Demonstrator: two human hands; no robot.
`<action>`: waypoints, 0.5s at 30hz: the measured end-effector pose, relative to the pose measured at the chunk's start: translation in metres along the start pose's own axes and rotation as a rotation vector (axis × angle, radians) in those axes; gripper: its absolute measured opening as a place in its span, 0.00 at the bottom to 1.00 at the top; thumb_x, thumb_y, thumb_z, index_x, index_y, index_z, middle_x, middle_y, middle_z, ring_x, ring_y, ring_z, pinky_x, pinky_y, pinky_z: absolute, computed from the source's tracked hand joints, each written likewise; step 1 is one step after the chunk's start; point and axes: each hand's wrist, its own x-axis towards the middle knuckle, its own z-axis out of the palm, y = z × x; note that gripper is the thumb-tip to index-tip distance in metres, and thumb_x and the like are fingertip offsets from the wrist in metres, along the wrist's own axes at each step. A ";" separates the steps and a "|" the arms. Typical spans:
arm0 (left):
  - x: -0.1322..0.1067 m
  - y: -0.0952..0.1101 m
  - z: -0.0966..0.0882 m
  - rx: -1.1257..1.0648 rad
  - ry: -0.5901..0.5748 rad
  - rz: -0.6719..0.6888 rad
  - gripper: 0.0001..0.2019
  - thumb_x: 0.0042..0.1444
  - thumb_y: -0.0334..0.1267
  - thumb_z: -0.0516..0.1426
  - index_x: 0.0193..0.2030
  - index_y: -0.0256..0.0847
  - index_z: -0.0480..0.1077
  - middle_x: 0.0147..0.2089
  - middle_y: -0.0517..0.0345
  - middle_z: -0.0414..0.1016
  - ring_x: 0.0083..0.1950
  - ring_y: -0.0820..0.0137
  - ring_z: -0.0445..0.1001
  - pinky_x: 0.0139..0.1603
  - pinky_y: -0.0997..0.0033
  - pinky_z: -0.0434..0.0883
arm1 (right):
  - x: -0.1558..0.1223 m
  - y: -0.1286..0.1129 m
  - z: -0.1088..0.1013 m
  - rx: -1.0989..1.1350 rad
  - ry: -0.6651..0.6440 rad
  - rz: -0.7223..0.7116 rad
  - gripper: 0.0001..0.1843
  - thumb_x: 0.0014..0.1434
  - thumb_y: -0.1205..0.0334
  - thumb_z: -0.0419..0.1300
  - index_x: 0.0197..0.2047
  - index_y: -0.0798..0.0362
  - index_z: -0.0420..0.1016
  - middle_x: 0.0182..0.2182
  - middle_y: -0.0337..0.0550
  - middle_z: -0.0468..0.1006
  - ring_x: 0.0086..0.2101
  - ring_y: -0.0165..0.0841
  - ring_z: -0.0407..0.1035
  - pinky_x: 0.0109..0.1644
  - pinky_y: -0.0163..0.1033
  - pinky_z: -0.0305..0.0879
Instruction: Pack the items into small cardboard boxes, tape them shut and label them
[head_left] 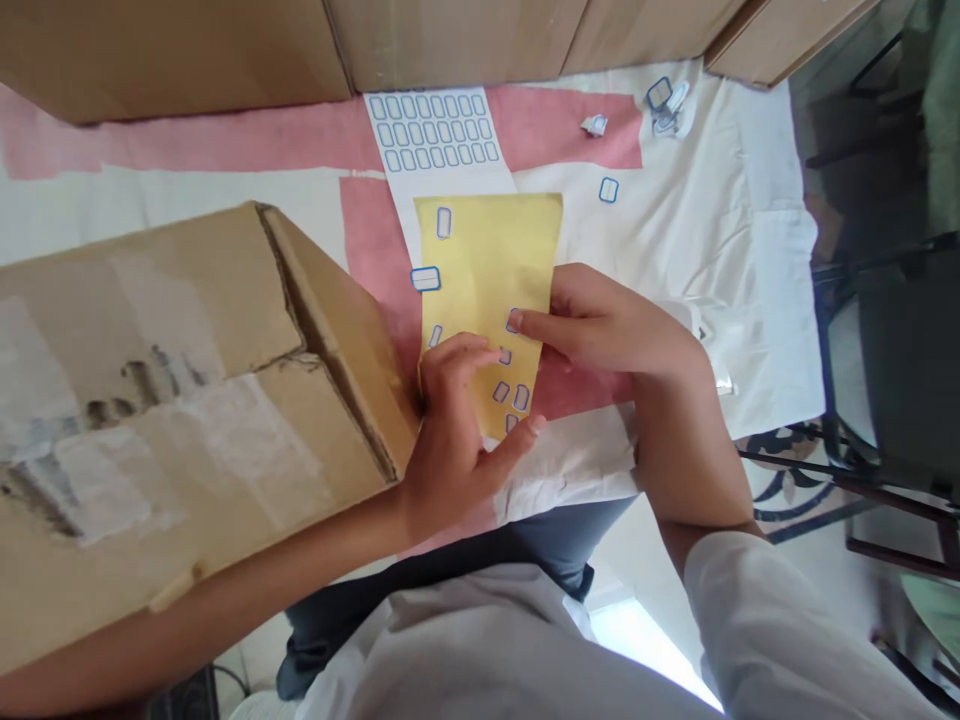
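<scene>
A yellow sheet of paper lies in front of me, with several small blue-edged stickers on it. One sticker sticks out past the sheet's left edge. My right hand pinches the right edge of the sheet, thumb on top over a sticker and the other fingers underneath. Over the lower left part, my left hand rests with bent fingers, thumb spread away from them. Its fingertips touch the paper beside a small sticker. Partly beneath the yellow sheet is a white label sheet with rows of blue-outlined labels.
A large taped cardboard box stands close on the left, beside my left forearm. More cardboard boxes line the back. A loose label, a crumpled scrap and crumpled backing pieces lie at the right on the red-and-white cloth.
</scene>
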 end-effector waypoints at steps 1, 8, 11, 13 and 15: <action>0.002 0.001 0.001 -0.047 0.052 -0.016 0.26 0.62 0.44 0.63 0.62 0.46 0.59 0.58 0.49 0.61 0.61 0.61 0.66 0.59 0.55 0.70 | -0.003 0.000 0.000 0.100 -0.058 -0.019 0.07 0.65 0.60 0.61 0.36 0.53 0.71 0.27 0.37 0.74 0.26 0.29 0.67 0.28 0.34 0.66; 0.018 0.016 0.004 -0.021 0.223 0.034 0.27 0.54 0.46 0.70 0.56 0.46 0.65 0.53 0.53 0.63 0.57 0.60 0.68 0.58 0.54 0.72 | -0.017 0.000 0.007 0.348 -0.251 -0.200 0.13 0.67 0.51 0.61 0.39 0.53 0.71 0.27 0.34 0.72 0.26 0.27 0.69 0.31 0.32 0.68; 0.022 0.016 0.002 0.033 0.202 0.009 0.24 0.55 0.45 0.68 0.55 0.48 0.66 0.53 0.52 0.64 0.57 0.59 0.68 0.58 0.51 0.71 | -0.018 0.006 0.008 0.268 -0.214 -0.242 0.18 0.69 0.47 0.59 0.36 0.53 0.71 0.28 0.37 0.72 0.30 0.28 0.70 0.35 0.33 0.69; 0.024 0.015 0.001 0.036 0.188 0.014 0.24 0.54 0.44 0.69 0.54 0.48 0.66 0.53 0.52 0.65 0.57 0.59 0.68 0.57 0.51 0.70 | -0.018 0.011 0.008 0.199 -0.169 -0.268 0.22 0.71 0.44 0.57 0.34 0.53 0.71 0.29 0.38 0.71 0.32 0.30 0.70 0.38 0.34 0.69; 0.025 0.015 0.000 0.036 0.175 0.026 0.24 0.54 0.43 0.70 0.53 0.48 0.67 0.52 0.53 0.67 0.55 0.60 0.68 0.56 0.52 0.70 | -0.018 0.015 0.008 0.099 -0.135 -0.298 0.25 0.72 0.42 0.53 0.33 0.53 0.71 0.29 0.39 0.71 0.33 0.30 0.69 0.38 0.34 0.68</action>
